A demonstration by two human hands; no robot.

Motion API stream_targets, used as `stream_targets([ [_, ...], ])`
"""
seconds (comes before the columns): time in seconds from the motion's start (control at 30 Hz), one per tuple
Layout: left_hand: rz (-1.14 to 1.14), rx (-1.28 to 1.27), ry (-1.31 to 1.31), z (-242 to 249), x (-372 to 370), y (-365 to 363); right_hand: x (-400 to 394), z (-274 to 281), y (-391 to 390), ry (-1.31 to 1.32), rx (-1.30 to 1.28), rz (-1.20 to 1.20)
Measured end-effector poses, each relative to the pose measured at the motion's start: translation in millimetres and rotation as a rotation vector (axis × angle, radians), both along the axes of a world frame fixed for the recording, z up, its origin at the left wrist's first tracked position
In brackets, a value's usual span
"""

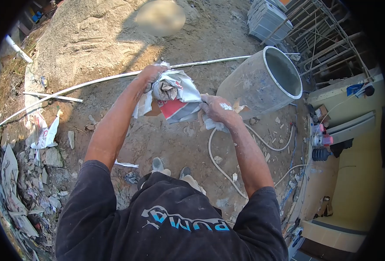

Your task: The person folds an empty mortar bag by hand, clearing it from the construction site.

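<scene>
A crumpled paper sack [177, 89], white and grey with a red printed patch, is held up in front of me between both hands. My left hand [151, 75] is closed on its upper left edge. Fingers of my right hand [218, 108] grip the right side of the sack, with torn brown and white paper hanging around them. Pale dust covers the right hand and forearm. Folded layers and brown paper show at the sack's rolled opening; whether anything lies inside cannot be made out.
A large grey drum [244, 82] with a white rim stands tilted at the right. Behind my hands rises a sand pile [83, 43]. A white pipe [101, 79] and a pale hose [212, 152] cross the ground. Rubble [38, 187] lies left; stacked blocks [268, 21] stand far right.
</scene>
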State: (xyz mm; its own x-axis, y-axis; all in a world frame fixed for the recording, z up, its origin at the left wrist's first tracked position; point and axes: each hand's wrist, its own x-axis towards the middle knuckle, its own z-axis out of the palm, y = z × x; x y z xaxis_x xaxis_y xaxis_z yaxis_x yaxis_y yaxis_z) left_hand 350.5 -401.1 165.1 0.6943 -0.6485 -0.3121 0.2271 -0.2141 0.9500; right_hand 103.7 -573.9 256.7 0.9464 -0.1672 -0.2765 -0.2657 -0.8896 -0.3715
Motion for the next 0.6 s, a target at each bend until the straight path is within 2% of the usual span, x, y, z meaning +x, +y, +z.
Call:
stream_targets([
  [0.03, -0.053, 0.304, -0.175, 6.3, 7.9, 6.5, -1.1, 2.5, 1.2, -0.022, -0.012, 0.007],
  [0.13, 0.129, 0.419, -0.51, 39.5, -21.3, 11.4, -0.1, 14.6, 0.2, 0.029, -0.184, 0.078],
  [0.17, 0.117, 0.368, -0.759, 53.0, -26.6, 8.9, -0.9, 18.3, 1.9, 0.07, -0.261, 0.111],
  [0.27, -0.153, 0.11, -1.531, 80.4, -50.9, -1.3, -5.2, 43.7, 11.6, 0.046, -0.359, 0.181],
  [0.37, -0.871, 0.466, -1.153, 122.4, -93.7, -3.2, -8.0, 58.0, 13.4, 0.063, -0.383, 0.182],
  [0.47, -0.987, 0.315, -1.001, 97.0, -92.3, -15.2, -15.2, 52.2, -5.4, 0.059, -0.448, 0.225],
  [0.5, -0.934, 0.149, -1.077, 90.0, -98.4, -16.1, -15.7, 51.4, -8.8, 0.069, -0.454, 0.206],
  [0.57, -0.962, 0.133, -1.079, 86.6, -109.3, -24.2, -17.4, 49.3, -14.6, 0.097, -0.462, 0.164],
  [0.6, -0.973, 0.122, -1.085, 91.5, -113.2, -29.0, -20.6, 41.5, -16.6, -0.088, -0.5, 0.215],
])
